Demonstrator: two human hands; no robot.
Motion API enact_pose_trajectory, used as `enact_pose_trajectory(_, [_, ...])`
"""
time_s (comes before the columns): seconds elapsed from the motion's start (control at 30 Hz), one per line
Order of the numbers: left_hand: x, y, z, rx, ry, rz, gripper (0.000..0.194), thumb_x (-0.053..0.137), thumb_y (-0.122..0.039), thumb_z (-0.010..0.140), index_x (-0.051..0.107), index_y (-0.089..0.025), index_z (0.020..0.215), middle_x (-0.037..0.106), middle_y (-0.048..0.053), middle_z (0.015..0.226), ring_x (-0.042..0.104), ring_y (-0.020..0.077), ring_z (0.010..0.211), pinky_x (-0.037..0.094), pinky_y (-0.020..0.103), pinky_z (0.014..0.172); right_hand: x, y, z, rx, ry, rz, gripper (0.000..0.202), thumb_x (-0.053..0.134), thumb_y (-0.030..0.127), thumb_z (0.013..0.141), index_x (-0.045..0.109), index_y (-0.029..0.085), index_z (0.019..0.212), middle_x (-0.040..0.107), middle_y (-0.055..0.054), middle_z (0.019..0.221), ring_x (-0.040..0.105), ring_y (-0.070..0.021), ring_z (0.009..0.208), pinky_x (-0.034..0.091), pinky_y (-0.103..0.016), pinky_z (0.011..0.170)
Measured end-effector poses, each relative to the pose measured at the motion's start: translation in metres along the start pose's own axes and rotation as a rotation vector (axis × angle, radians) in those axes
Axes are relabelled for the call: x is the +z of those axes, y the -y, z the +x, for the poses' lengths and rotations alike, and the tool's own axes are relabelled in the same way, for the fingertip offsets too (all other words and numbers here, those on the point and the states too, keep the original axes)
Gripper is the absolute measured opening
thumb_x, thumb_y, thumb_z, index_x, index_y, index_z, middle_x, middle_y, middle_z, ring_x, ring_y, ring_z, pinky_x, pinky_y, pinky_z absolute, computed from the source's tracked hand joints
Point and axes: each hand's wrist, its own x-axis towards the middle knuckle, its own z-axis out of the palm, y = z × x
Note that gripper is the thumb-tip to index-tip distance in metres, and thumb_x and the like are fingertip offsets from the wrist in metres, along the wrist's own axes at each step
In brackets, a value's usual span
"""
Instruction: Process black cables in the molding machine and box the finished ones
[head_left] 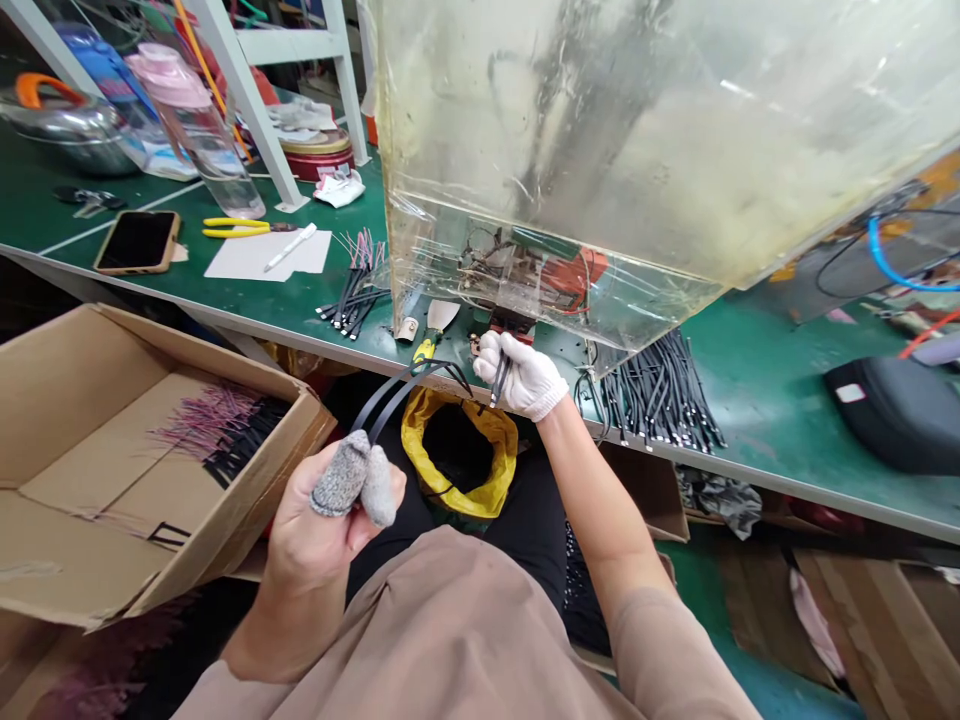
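Observation:
My left hand (330, 510), with grey cloth covers on its thumb and a finger, pinches black flat cables (388, 402) that arch up toward the bench edge. In a white glove, my right hand (521, 375) grips short black cables (499, 378), their ends pointing down. It is at the bench edge, just below the opening of a machine behind a clear plastic guard (540, 200). Left of the right hand lies a scraper (431, 335) with a green and yellow handle. A pile of black cables (656, 390) lies to the right.
A cardboard box (97, 400) at left holds cables with pink wires. A yellow-rimmed bag (420, 470) hangs below the bench edge. On the green bench (780, 370) are a phone (139, 242), yellow-handled pliers (240, 228), a water bottle (202, 140) and a black case (896, 410).

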Motion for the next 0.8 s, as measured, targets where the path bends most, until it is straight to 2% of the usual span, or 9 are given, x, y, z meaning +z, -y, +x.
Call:
enact_pose_trajectory(0.07, [-0.008, 0.007, -0.005, -0.036, 0.028, 0.02, 0.048, 0.071, -0.054, 0.081, 0.059, -0.021, 0.048, 0.036, -0.002, 0.029, 0.031, 0.0092, 0.028, 0.021, 0.023, 0.034, -0.01, -0.012, -0.016, 0.14, 0.173, -0.102, 0.03, 0.046, 0.041, 0.103, 0.06, 0.015, 0.102, 0.072, -0.003, 0.08, 0.068, -0.0138, 0.064, 0.062, -0.031, 0.063])
enact_pose_trajectory(0.13, [-0.019, 0.022, -0.011, -0.141, 0.068, 0.083, 0.051, 0.066, -0.055, 0.085, 0.058, -0.02, 0.049, 0.038, -0.002, 0.032, 0.033, 0.0095, 0.03, 0.022, 0.023, 0.034, -0.025, -0.031, -0.034, 0.345, 0.318, -0.204, 0.05, 0.048, 0.06, 0.097, 0.061, 0.013, 0.105, 0.074, -0.008, 0.082, 0.071, -0.0197, 0.067, 0.062, -0.038, 0.062])
enact_pose_trajectory(0.2, [-0.03, 0.045, -0.018, -0.298, 0.136, 0.191, 0.051, 0.061, -0.057, 0.088, 0.059, -0.019, 0.054, 0.044, -0.002, 0.037, 0.034, 0.0087, 0.032, 0.022, 0.022, 0.035, -0.041, -0.054, -0.046, 0.479, 0.353, -0.216, 0.065, 0.045, 0.071, 0.093, 0.062, 0.01, 0.11, 0.075, -0.015, 0.089, 0.074, -0.0266, 0.076, 0.062, -0.046, 0.067])
enact_pose_trajectory(0.27, [-0.038, 0.071, -0.025, -0.441, 0.211, 0.316, 0.05, 0.057, -0.057, 0.09, 0.06, -0.017, 0.059, 0.047, -0.002, 0.041, 0.033, 0.0076, 0.034, 0.021, 0.021, 0.036, -0.053, -0.076, -0.052, 0.451, 0.25, -0.13, 0.066, 0.043, 0.07, 0.094, 0.061, 0.01, 0.116, 0.075, -0.018, 0.1, 0.075, -0.029, 0.088, 0.061, -0.049, 0.076])
enact_pose_trajectory(0.33, [-0.044, 0.097, -0.032, -0.532, 0.259, 0.433, 0.048, 0.054, -0.055, 0.09, 0.058, -0.017, 0.061, 0.045, -0.004, 0.042, 0.033, 0.0073, 0.036, 0.023, 0.021, 0.038, -0.061, -0.093, -0.051, 0.325, 0.06, -0.025, 0.057, 0.043, 0.063, 0.098, 0.061, 0.013, 0.117, 0.075, -0.015, 0.104, 0.074, -0.0262, 0.091, 0.061, -0.047, 0.081])
enact_pose_trajectory(0.47, [-0.053, 0.136, -0.041, -0.594, 0.302, 0.607, 0.035, 0.048, -0.043, 0.087, 0.055, -0.018, 0.062, 0.045, -0.004, 0.043, 0.038, 0.0087, 0.039, 0.03, 0.021, 0.043, -0.07, -0.111, -0.038, 0.17, -0.289, 0.004, 0.03, 0.048, 0.042, 0.102, 0.063, 0.016, 0.103, 0.075, -0.007, 0.087, 0.073, -0.0201, 0.074, 0.063, -0.04, 0.073])
enact_pose_trajectory(0.6, [-0.056, 0.152, -0.046, -0.583, 0.345, 0.72, 0.026, 0.041, -0.028, 0.084, 0.054, -0.019, 0.064, 0.049, -0.003, 0.047, 0.044, 0.0107, 0.041, 0.035, 0.023, 0.046, -0.076, -0.125, -0.024, 0.06, -0.474, -0.119, 0.021, 0.054, 0.032, 0.1, 0.057, 0.017, 0.086, 0.065, 0.001, 0.064, 0.063, -0.0122, 0.052, 0.059, -0.027, 0.056])
enact_pose_trajectory(0.73, [-0.049, 0.16, -0.045, -0.554, 0.403, 0.776, 0.023, 0.04, -0.018, 0.083, 0.053, -0.02, 0.064, 0.049, -0.004, 0.047, 0.045, 0.0115, 0.043, 0.037, 0.024, 0.051, -0.084, -0.136, -0.012, -0.024, -0.59, -0.245, 0.033, 0.044, 0.037, 0.104, 0.046, 0.02, 0.076, 0.037, 0.011, 0.043, 0.033, -0.0051, 0.032, 0.042, -0.017, 0.039])
enact_pose_trajectory(0.8, [-0.045, 0.163, -0.043, -0.539, 0.427, 0.785, 0.023, 0.042, -0.016, 0.083, 0.054, -0.019, 0.063, 0.054, -0.002, 0.052, 0.05, 0.0124, 0.05, 0.04, 0.024, 0.057, -0.089, -0.138, -0.006, -0.016, -0.637, -0.284, 0.034, 0.044, 0.042, 0.104, 0.045, 0.021, 0.077, 0.032, 0.013, 0.041, 0.028, -0.0052, 0.031, 0.036, -0.017, 0.035])
